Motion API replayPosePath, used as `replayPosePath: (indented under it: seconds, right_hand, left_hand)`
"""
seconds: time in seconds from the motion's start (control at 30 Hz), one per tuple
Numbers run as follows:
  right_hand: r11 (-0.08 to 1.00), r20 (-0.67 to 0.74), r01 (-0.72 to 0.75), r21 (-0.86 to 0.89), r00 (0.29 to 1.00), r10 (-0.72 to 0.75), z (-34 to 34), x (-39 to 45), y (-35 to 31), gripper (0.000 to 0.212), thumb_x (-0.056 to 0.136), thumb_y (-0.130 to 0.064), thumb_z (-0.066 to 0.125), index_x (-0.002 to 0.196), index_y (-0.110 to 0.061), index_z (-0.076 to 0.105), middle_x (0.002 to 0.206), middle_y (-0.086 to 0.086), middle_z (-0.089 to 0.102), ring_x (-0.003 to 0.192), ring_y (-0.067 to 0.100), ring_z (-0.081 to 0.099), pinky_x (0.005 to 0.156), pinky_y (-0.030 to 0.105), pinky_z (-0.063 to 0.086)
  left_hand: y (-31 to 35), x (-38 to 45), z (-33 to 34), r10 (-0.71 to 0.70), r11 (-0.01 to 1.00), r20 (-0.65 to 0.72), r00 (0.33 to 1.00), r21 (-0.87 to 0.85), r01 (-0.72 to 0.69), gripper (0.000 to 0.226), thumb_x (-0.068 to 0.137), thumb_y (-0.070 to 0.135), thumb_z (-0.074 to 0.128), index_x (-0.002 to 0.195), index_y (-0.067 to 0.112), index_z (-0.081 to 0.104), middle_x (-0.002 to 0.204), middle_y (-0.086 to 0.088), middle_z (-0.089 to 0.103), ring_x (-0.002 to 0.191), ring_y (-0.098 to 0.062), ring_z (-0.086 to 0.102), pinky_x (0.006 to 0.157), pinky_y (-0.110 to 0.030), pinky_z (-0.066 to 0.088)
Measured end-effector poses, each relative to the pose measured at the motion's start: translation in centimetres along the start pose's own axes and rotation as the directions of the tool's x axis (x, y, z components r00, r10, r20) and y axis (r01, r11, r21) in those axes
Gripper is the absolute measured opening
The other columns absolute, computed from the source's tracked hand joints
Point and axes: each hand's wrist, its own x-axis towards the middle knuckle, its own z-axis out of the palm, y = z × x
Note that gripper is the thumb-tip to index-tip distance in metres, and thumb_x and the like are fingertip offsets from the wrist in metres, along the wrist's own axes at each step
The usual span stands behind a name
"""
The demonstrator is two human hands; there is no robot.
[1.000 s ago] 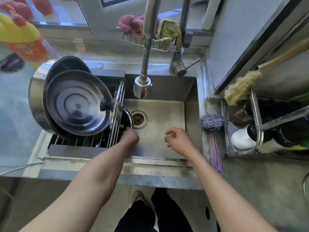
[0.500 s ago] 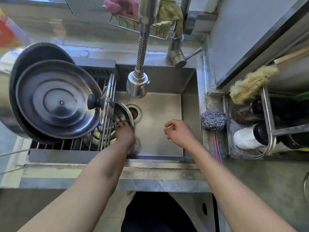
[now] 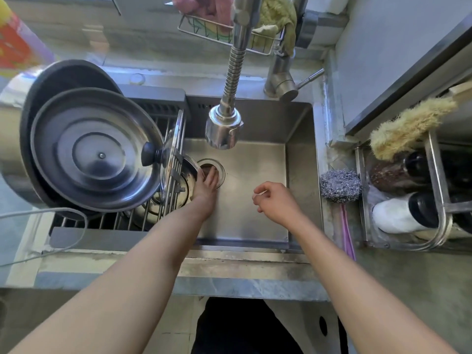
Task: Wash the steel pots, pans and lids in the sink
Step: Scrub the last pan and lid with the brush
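Note:
My left hand [image 3: 207, 185] reaches down into the sink [image 3: 255, 221] and grips the rim of a small steel pan [image 3: 188, 180], which lies tilted under the drying rack [image 3: 176, 139] beside the drain [image 3: 219, 166]. My right hand [image 3: 277, 201] hovers over the basin floor with loosely curled fingers and holds nothing. A large steel lid [image 3: 94, 154] leans underside-up against a dark pan [image 3: 66, 77] and a big steel pot [image 3: 12, 149] on the left. Another lid with a black knob [image 3: 150, 155] stands on edge in the rack.
The faucet's spray head [image 3: 223, 129] hangs over the basin's back; no water runs. A steel scourer [image 3: 341, 186] sits on the right rim. A brush [image 3: 408, 126] and bottles fill a wire holder [image 3: 439, 200] further right. A cloth basket [image 3: 229, 29] hangs behind. A white cable [image 3: 51, 218] crosses the left edge.
My left hand has moved further back along the rack, from the front of the basin to the pan's rim by the drain. My right hand has stayed nearly still.

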Motion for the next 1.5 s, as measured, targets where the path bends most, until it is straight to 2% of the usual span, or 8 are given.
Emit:
replayPosePath:
  seconds: [0.2, 0.5, 0.7, 0.8, 0.97, 1.17, 1.4, 1.5]
  right_hand:
    - [1.0, -0.028, 0.006, 0.022, 1.0, -0.005, -0.1, 0.4, 0.5, 0.003, 0.093, -0.026, 0.062, 0.097, -0.025, 0.063, 0.092, 0.003, 0.072, 0.092, 0.022, 0.069, 0.081, 0.03, 0.053]
    - [1.0, -0.229, 0.029, 0.007, 0.973, -0.027, -3.5, -4.7, 1.5, 0.014, 0.093, -0.022, 0.061, 0.104, -0.023, 0.069, 0.095, 0.003, 0.073, 0.093, 0.023, 0.069, 0.08, 0.029, 0.051]
    - [0.982, -0.503, 0.081, -0.171, 0.85, -0.157, -7.5, -9.8, 3.1, 0.019, 0.096, -0.02, 0.057, 0.108, -0.01, 0.069, 0.102, 0.007, 0.071, 0.092, 0.024, 0.065, 0.078, 0.031, 0.05]
    - [0.936, -0.544, 0.021, -0.351, 0.809, -0.222, -7.7, -10.3, 4.3, 0.017, 0.097, -0.017, 0.054, 0.109, -0.01, 0.064, 0.104, 0.008, 0.063, 0.091, 0.027, 0.062, 0.075, 0.04, 0.053]
    - [0.868, -0.597, -0.102, -0.485, 0.764, -0.244, -6.7, -10.1, 5.3, 0.021, 0.088, 0.0, 0.059, 0.11, 0.001, 0.058, 0.101, 0.019, 0.066, 0.09, 0.035, 0.065, 0.076, 0.041, 0.053]
    - [0.875, -0.597, -0.144, -0.462, 0.78, -0.187, -6.5, -9.4, 5.5, 0.022, 0.096, 0.002, 0.045, 0.117, -0.001, 0.052, 0.105, 0.02, 0.068, 0.094, 0.034, 0.066, 0.078, 0.04, 0.052]
    - [0.984, -0.517, 0.011, 0.179, 0.852, 0.085, -6.9, -9.5, 4.8, 0.023, 0.074, -0.021, 0.068, 0.095, -0.028, 0.061, 0.088, -0.002, 0.068, 0.081, 0.022, 0.067, 0.073, 0.046, 0.059]
    - [0.98, -0.506, 0.113, 0.163, 0.862, -0.015, -6.4, -10.5, 3.8, 0.015, 0.075, -0.018, 0.063, 0.089, -0.018, 0.067, 0.076, 0.007, 0.067, 0.07, 0.031, 0.065, 0.06, 0.043, 0.056]
  left_hand:
    - [-1.1, -1.4, -3.4, 0.154, 0.92, 0.052, 0.987, 0.357, -0.162, 0.045, 0.11, 0.028, 0.037, 0.151, 0.015, 0.046, 0.16, -0.015, 0.039, 0.152, -0.041, 0.025, 0.122, -0.066, 0.0]
    - [-1.3, -6.5, -15.0, 0.418, 0.902, -0.288, 0.861, 0.245, -0.356, 0.03, 0.104, 0.016, 0.046, 0.13, 0.021, 0.059, 0.127, -0.003, 0.066, 0.123, -0.028, 0.057, 0.094, -0.037, 0.045]
    - [-3.5, -11.6, -19.3, 0.223, 0.945, -0.485, 0.845, -0.104, -0.31, 0.029, 0.101, 0.019, 0.051, 0.13, 0.018, 0.05, 0.118, -0.009, 0.068, 0.109, -0.033, 0.066, 0.074, -0.039, 0.047]
    - [-3.4, -13.7, -19.2, -0.032, 0.89, -0.559, 0.828, -0.393, -0.231, 0.016, 0.096, 0.025, 0.055, 0.105, 0.014, 0.06, 0.102, -0.014, 0.069, 0.094, -0.039, 0.066, 0.07, -0.041, 0.047]
    - [-2.6, -15.9, -18.4, -0.37, 0.143, -0.129, 0.92, -0.986, -0.081, 0.017, 0.083, 0.01, 0.056, 0.067, 0.015, 0.06, 0.069, -0.007, 0.062, 0.076, -0.033, 0.061, 0.069, -0.034, 0.046]
    - [-0.9, -16.6, -14.8, -0.334, -0.677, 0.314, 0.889, -0.736, 0.005, 0.019, 0.079, -0.008, 0.049, 0.083, 0.006, 0.059, 0.072, -0.012, 0.057, 0.058, -0.024, 0.055, 0.047, -0.024, 0.046]
    - [0.0, -20.1, -10.4, -0.085, -0.925, 0.358, 0.93, -0.375, 0.06, 0.032, 0.082, -0.014, 0.036, 0.086, 0.009, 0.058, 0.064, -0.002, 0.062, 0.056, -0.018, 0.061, 0.058, -0.031, 0.055]
    - [0.4, -21.9, -9.1, -0.03, -0.931, 0.298, 0.954, -0.356, 0.082, 0.025, 0.096, -0.004, 0.043, 0.094, 0.007, 0.066, 0.071, -0.004, 0.074, 0.062, -0.02, 0.07, 0.058, -0.033, 0.059]
